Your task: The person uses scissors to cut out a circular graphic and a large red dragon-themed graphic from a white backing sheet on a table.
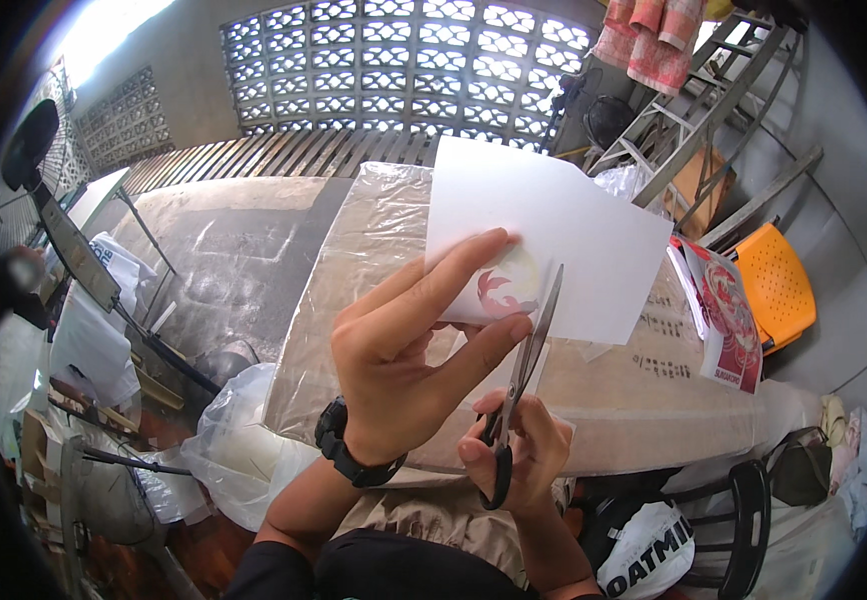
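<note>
A large white sheet of paper (564,220) is held up above the table, with a round red and pale yellow design (507,287) on its lower left part. My left hand (414,330), a black watch (349,450) on its wrist, grips the sheet beside the design with thumb and fingers. Black-handled scissors (522,385) are in my right hand (529,450), with my fingers in the handle loops. One blade lies over the face of the paper just right of the design and points away from me. The other blade is mostly hidden.
A plastic-covered brown table (354,270) lies under my hands. At its right edge are a red printed booklet (724,310) and an orange chair (776,280). A ladder (689,120) leans at the back right. Plastic bags (244,440) sit by the left side, and a black chair (749,530) at the lower right.
</note>
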The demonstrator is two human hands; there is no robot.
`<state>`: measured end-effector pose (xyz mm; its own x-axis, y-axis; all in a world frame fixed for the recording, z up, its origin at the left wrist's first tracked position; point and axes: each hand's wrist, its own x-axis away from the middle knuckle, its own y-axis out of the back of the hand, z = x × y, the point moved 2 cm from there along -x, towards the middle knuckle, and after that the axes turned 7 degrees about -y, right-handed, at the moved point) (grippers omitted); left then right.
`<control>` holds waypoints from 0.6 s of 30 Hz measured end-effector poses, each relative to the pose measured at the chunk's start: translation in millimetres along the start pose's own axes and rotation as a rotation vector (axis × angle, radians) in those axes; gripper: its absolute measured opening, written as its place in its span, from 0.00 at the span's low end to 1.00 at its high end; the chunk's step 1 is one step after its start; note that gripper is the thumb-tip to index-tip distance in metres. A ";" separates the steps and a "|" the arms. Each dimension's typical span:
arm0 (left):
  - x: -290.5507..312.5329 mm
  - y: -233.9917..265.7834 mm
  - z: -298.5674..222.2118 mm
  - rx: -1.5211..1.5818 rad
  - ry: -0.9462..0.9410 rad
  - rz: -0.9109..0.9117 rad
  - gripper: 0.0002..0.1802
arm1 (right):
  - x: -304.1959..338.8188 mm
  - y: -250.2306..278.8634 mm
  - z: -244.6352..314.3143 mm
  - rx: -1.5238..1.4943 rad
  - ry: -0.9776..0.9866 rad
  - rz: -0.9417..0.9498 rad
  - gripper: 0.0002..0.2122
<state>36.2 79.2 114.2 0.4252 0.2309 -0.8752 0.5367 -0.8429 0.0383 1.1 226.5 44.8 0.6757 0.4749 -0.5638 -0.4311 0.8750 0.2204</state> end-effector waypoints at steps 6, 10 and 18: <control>2.5 -3.9 4.8 0.012 0.012 -0.037 0.36 | 1.9 0.1 -4.3 -0.012 -0.003 -0.011 0.15; 4.2 -5.2 5.0 0.023 0.021 -0.026 0.37 | 3.1 0.3 -5.2 -0.022 -0.009 -0.014 0.15; 5.2 -6.0 4.3 0.050 0.029 -0.034 0.37 | 4.4 0.5 -1.7 0.018 0.001 -0.024 0.14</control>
<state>32.1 83.4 107.4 0.4288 0.2731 -0.8612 0.5142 -0.8575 -0.0160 2.9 228.8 41.0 0.6853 0.4533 -0.5699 -0.4036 0.8879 0.2209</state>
